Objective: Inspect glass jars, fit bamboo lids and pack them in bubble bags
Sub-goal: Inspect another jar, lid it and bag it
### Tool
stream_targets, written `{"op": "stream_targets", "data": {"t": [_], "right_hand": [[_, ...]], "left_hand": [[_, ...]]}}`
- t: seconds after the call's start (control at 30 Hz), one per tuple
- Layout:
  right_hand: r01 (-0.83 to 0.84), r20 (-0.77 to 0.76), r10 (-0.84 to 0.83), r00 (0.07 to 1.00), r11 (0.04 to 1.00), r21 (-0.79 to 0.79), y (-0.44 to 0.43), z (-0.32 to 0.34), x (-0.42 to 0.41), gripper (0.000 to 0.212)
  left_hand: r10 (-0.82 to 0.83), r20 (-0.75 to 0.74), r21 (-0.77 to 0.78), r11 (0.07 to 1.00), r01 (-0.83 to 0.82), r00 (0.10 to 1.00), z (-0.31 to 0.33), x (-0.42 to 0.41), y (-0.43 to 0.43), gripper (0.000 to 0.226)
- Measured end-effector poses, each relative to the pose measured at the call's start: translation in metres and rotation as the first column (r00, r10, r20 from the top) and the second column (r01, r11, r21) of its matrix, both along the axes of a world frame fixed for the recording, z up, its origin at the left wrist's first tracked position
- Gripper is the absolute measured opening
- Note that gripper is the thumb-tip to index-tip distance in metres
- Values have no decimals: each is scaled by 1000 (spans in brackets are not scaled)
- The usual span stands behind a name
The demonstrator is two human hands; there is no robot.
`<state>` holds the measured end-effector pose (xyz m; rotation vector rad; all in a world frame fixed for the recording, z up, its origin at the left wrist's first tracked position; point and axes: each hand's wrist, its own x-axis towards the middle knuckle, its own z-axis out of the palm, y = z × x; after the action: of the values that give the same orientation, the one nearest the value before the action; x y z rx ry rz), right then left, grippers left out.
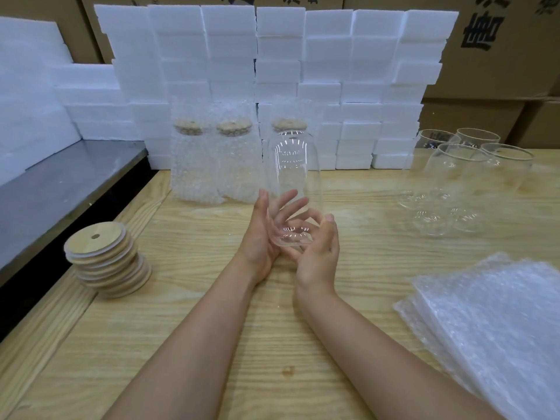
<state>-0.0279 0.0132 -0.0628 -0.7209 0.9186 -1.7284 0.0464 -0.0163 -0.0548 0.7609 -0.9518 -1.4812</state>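
Two hands hold one glass jar (292, 177) up in the middle of the picture.
The right hand (318, 253) curls round the jar's lower end. The left hand (262, 234) rests on it with fingers straight and spread. On the tabletop (242, 344), bamboo lids (106, 262) are piled at the left, bubble bags (491, 334) lie at the lower right, empty jars (454, 183) stand at the right, and three packed jars (212, 165) stand behind the hands.

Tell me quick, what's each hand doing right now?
Left hand: open, straight fingers resting against the glass jar.
Right hand: closed, fingers curled round the jar's lower end.
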Motion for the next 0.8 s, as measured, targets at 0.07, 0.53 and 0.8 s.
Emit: {"op": "stream_targets", "data": {"t": [0.07,0.53,0.8], "right_hand": [[23,-21,-23,1000,1000,1,-1,-1,-1,23],[90,-342,-139,929,984,-154,9,6,3,43],[93,-429,-146,891,985,-143,8,3,2,65]], "left_hand": [[2,29,-3,1000,-2,1000,-1,1,-1,66],[235,-24,-22,972,-235,972,0,1,1,75],[281,-29,-45,958,-282,959,-5,1,-1,81]]}}
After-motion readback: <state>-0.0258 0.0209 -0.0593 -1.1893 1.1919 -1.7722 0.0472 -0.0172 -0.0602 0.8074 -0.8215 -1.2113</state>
